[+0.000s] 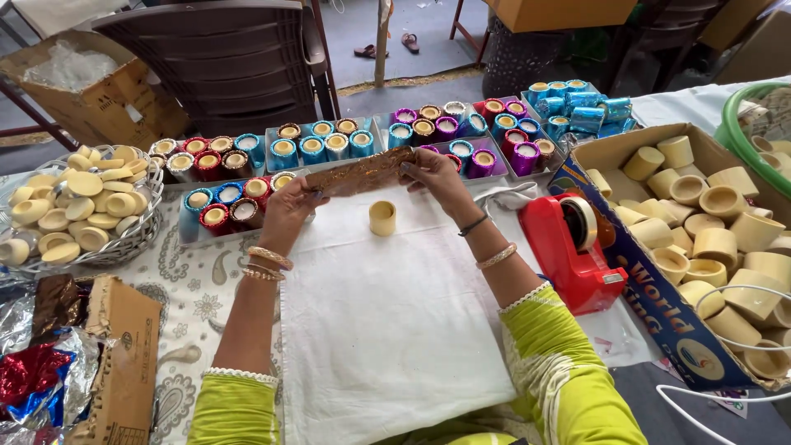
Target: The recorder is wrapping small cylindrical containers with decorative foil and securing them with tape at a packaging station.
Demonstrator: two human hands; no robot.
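Note:
My left hand [288, 210] and my right hand [435, 175] hold the two ends of a brown glittery foil strip [361, 171], stretched level above a white cloth [387, 321]. A plain cream cup-shaped holder [382, 217] stands upright on the cloth just below the strip, touching neither hand. Both wrists wear bangles, and the sleeves are yellow-green.
Trays of foil-wrapped holders [329, 144] in blue, red, purple and brown line the far side. A red tape dispenser [570, 247] sits to the right, beside a cardboard box of plain holders [709, 231]. A wire basket of cream lids [74, 210] and foil scraps [37, 371] lie left.

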